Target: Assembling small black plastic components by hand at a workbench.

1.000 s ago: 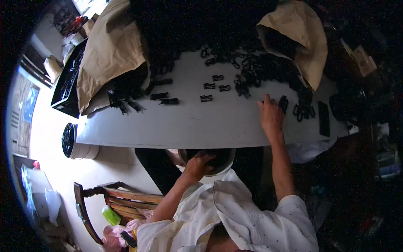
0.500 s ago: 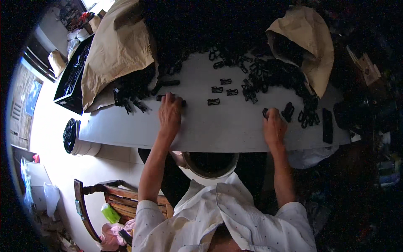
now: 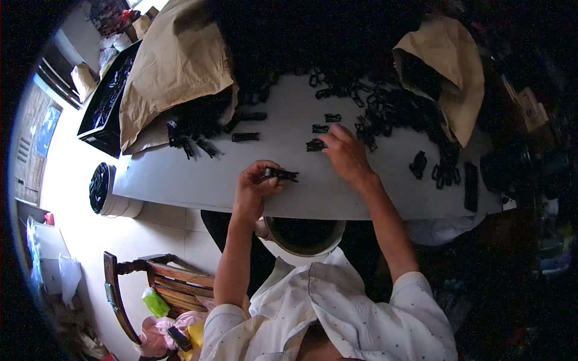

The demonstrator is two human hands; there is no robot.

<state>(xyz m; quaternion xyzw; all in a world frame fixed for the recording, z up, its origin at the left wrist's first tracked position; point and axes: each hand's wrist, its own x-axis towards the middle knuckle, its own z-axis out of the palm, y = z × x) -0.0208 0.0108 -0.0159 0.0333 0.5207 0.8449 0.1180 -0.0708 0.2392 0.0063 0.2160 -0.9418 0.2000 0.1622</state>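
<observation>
I see open room along front edge of table, L + R | L hand pinching blk part abv table nr edge | R hand fingers narrow at small blk clip mid-table, grip can't tell | table grey; wood chair off front-L

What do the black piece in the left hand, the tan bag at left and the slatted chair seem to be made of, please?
Black piece in the left hand: probably glossy plastic, from its faint highlights; coated metal possible. Tan bag at left: likely matte heavy paper, judging by its stiff creases. Slatted chair: apparently wood with a slight sheen, from its brown slats.
</observation>
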